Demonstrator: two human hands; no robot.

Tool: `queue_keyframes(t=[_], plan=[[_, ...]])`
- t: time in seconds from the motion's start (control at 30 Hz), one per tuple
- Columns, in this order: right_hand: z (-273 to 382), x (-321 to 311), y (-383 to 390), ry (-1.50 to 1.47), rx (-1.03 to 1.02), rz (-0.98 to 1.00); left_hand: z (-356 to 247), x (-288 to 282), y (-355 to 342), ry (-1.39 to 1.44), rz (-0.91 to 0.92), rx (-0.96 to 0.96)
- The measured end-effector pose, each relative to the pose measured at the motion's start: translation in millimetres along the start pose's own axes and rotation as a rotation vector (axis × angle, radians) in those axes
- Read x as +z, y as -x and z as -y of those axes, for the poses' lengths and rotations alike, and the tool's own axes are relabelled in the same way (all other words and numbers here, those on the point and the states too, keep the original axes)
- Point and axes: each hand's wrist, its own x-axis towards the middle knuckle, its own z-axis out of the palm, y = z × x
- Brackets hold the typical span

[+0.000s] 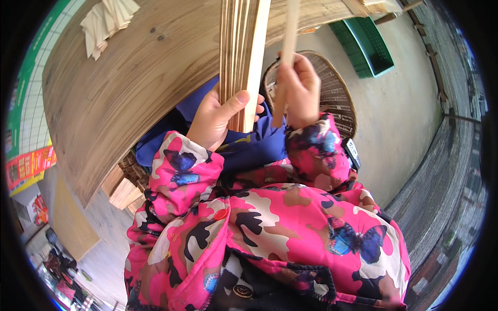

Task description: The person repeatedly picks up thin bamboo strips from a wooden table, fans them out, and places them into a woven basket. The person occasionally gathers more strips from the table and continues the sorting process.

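A stack of long, thin wooden strips stands upright in front of me, its top running out of the picture. My left hand is wrapped round its lower end, thumb across the front and fingertips showing on the right side. Just to the right, my right hand grips a single wooden strip, slightly blurred, apart from the stack. That strip reaches past the upper edge, and its lower end hangs below the hand. Blue cloth lies over my lap beneath the hands.
A wooden table curves across the upper left, with a fan of short wood pieces on it. Behind my right hand sits a round woven basket. A green plastic crate rests on the floor. Bundled wood lies under the table.
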Motion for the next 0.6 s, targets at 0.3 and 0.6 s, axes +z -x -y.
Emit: queue_keyframes(t=[0.3, 0.6], plan=[[18, -52, 11, 0.210, -0.131, -0.083, 13, 18, -9, 0.038, 0.128, -0.083], [22, 16, 19, 0.345, -0.234, -0.093, 31, 18, -5, -0.080, 0.035, 0.133]])
